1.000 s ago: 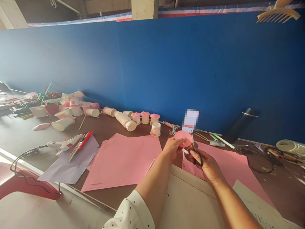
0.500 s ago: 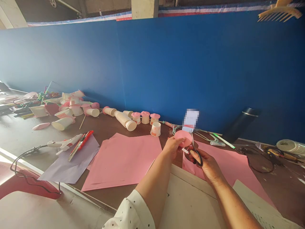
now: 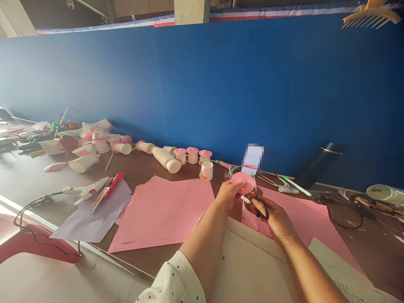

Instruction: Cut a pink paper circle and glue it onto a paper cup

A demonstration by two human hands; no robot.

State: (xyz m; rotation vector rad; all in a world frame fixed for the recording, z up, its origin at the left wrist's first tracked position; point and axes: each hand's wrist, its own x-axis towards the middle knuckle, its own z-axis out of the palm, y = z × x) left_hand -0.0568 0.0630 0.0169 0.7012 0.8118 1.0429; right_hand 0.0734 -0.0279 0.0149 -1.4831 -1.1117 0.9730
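Observation:
A round pink paper disc point(image 3: 242, 182) is pinched in my left hand point(image 3: 229, 192), the thumb lying on its face. My right hand point(image 3: 277, 219) grips black-handled scissors point(image 3: 262, 210), fingers in the loops. Their blades point up along the right edge of the disc; whether they touch the paper I cannot tell. Beneath my hands lies a large pink sheet point(image 3: 296, 210). To the left are a stack of pink paper point(image 3: 167, 210) and an upright paper cup point(image 3: 206, 171) with small drawn windows. Behind that cup stand several cups with pink paper tops point(image 3: 192, 155).
A glue gun point(image 3: 85, 190) and a red utility knife point(image 3: 109, 190) rest on lilac paper point(image 3: 94, 216). Nested paper cups point(image 3: 166, 159) lie near the blue partition point(image 3: 202, 84). A dark bottle point(image 3: 320, 166), a green pen point(image 3: 296, 186) and cables sit at the right.

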